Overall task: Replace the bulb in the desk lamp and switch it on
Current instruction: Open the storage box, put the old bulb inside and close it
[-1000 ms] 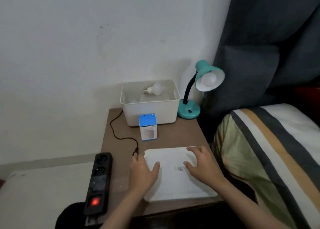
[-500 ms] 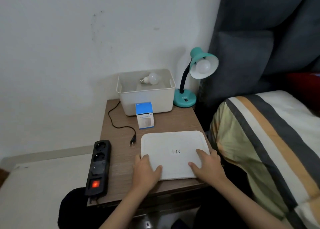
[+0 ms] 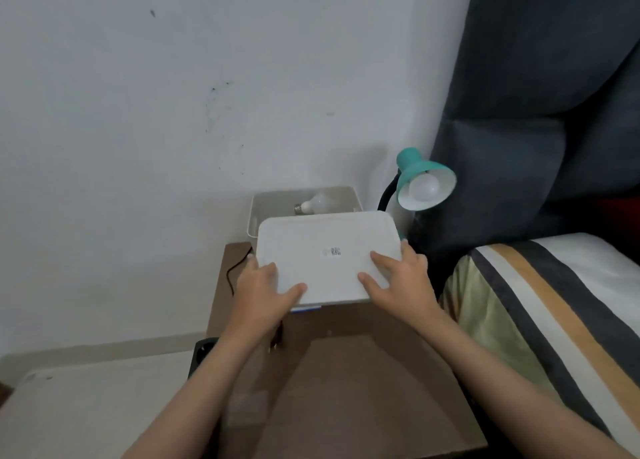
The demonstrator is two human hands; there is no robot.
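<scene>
A flat white lid (image 3: 325, 247) is held up in the air over the front of a white bin (image 3: 258, 209). My left hand (image 3: 263, 285) grips its near left edge and my right hand (image 3: 398, 278) grips its near right edge. A loose white bulb (image 3: 317, 202) lies inside the bin behind the lid. The teal desk lamp (image 3: 420, 178) stands at the back right of the table, with a white bulb (image 3: 427, 187) in its shade, unlit. Its base is hidden behind the lid. The small bulb box shows only as a blue sliver (image 3: 306, 308) under the lid.
The brown bedside table (image 3: 363, 382) stands against a white wall. A black cord (image 3: 235, 268) runs along its left side and a black power strip (image 3: 204, 353) peeks out at the left edge. A striped bed (image 3: 554, 313) and dark curtain (image 3: 536, 94) lie to the right.
Both hands have lifted the white lid off the table and carried it back and up over the bin. The box and the lamp base are now hidden behind it.
</scene>
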